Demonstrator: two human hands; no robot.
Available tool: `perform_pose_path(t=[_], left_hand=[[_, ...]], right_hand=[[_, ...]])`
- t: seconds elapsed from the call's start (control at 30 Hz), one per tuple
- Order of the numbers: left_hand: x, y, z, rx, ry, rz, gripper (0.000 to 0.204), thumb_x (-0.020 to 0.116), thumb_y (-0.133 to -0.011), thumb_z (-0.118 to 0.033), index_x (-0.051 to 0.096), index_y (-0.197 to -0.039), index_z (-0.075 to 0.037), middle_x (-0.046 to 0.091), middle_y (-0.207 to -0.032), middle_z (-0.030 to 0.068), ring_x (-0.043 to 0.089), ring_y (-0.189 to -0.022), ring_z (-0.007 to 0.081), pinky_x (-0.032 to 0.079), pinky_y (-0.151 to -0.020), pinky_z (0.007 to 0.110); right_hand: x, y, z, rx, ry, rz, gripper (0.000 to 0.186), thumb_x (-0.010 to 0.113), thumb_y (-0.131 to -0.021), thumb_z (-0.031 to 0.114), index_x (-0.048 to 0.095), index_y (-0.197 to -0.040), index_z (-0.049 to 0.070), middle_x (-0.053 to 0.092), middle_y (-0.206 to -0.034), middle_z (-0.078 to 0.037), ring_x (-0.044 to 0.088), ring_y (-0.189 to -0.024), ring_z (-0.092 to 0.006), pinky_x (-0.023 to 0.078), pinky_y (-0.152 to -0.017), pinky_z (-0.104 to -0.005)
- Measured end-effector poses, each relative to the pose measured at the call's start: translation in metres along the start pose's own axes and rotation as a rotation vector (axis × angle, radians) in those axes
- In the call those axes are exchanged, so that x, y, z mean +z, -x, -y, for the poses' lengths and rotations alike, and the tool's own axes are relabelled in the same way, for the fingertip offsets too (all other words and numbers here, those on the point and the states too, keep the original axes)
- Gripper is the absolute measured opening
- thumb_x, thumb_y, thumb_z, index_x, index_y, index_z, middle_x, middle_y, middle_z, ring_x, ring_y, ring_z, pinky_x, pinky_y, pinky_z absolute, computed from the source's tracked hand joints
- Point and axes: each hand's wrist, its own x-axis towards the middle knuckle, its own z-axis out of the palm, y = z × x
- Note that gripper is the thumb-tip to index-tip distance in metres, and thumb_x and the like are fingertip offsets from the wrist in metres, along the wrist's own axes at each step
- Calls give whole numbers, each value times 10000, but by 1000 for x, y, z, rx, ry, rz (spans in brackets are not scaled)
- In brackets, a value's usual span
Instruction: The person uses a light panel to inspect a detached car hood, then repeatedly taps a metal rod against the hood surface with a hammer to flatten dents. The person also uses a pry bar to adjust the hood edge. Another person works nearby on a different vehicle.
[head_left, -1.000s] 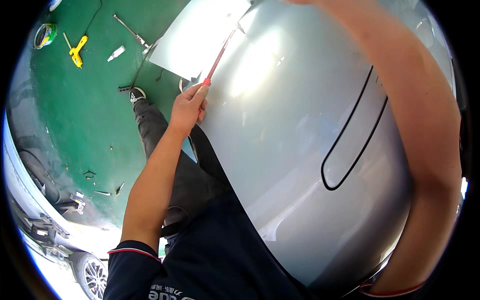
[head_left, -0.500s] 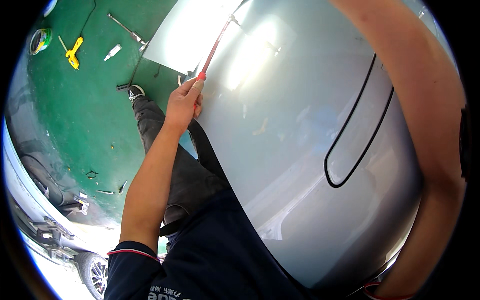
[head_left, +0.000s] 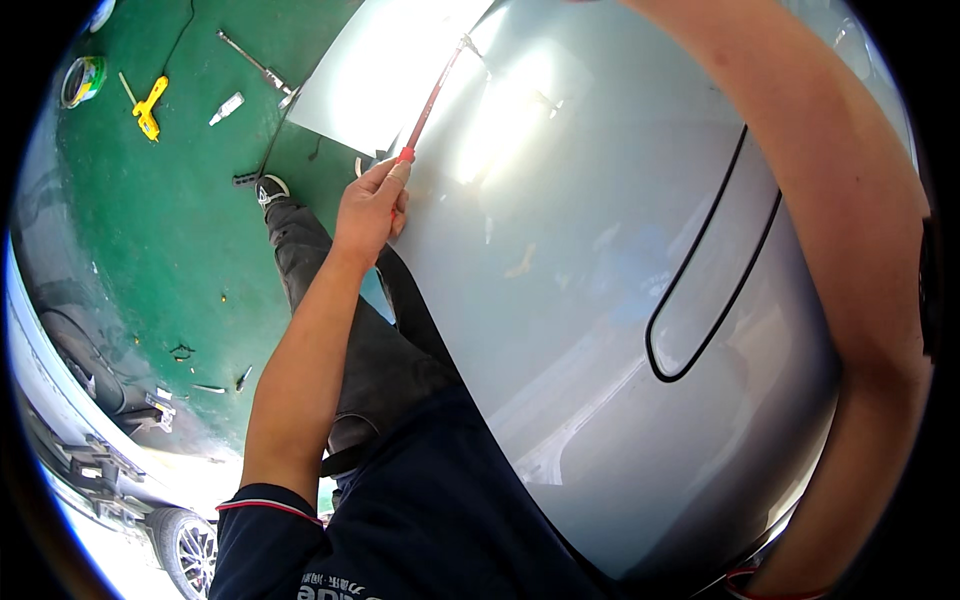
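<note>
My left hand [head_left: 372,208] is closed around the red grip of a slim hammer [head_left: 427,112]. Its thin dark-red shaft slants up and to the right, and its small metal head is over a silver-grey car body panel [head_left: 560,300]. Whether the head touches the panel I cannot tell. Bright light reflections lie on the glossy surface beside the head. My right forearm arches over the right side of the panel and leaves at the top edge, so my right hand is out of sight. Below that arm, a black U-shaped rubber strip [head_left: 672,378] runs along the panel.
A white sheet-like surface [head_left: 365,75] adjoins the panel at upper left. On the green floor lie a yellow glue gun [head_left: 150,108], a small white bottle [head_left: 227,108], a metal rod tool [head_left: 250,60] and a tub [head_left: 82,82]. Another car's wheel [head_left: 190,550] shows at lower left.
My right forearm has shifted left at the top of the view. The hammer and my left hand have moved only slightly, and the grip is unchanged.
</note>
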Motion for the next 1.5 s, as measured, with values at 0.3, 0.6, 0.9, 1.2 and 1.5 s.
perform_pose_path(t=[0.3,0.6,0.9,1.2,1.5], left_hand=[[-13,6,-5,14,-36,-65,369,627,-1048,-337,681,-1311,-84,529,-705,-22,437,-478,65,282,-439,229],[7,-3,-7,12,-41,-6,380,638,-1042,-334,681,-1315,-73,519,-717,-18,426,-483,63,294,-441,224],[10,-8,-8,9,-37,27,359,640,-1042,-312,687,-1307,-74,527,-698,-18,432,-466,64,307,-438,226],[6,0,-6,-7,-35,19,376,636,-1043,-328,674,-1313,-69,537,-716,-11,448,-473,70,301,-437,227],[3,2,-4,-35,-42,-8,375,635,-1045,-324,670,-1335,-89,530,-716,-15,441,-476,68,309,-438,225]], right_hand=[[-29,-8,19,241,-256,-155,386,464,-1007,279,748,-971,21,745,-984,-235,717,-961,-414,561,-847,-504],[0,9,-10,-146,159,62,302,515,-957,234,760,-964,57,762,-985,-180,728,-934,-392,566,-831,-494],[12,-1,-15,-231,92,107,336,475,-991,207,743,-1002,5,744,-958,-244,726,-875,-422,565,-785,-526],[-25,13,-5,438,-299,-366,414,449,-1031,299,702,-1123,-15,726,-946,-281,714,-914,-448,558,-820,-531],[-16,11,-1,36,-30,8,395,457,-1011,281,734,-958,5,742,-978,-231,714,-909,-439,557,-823,-538]])
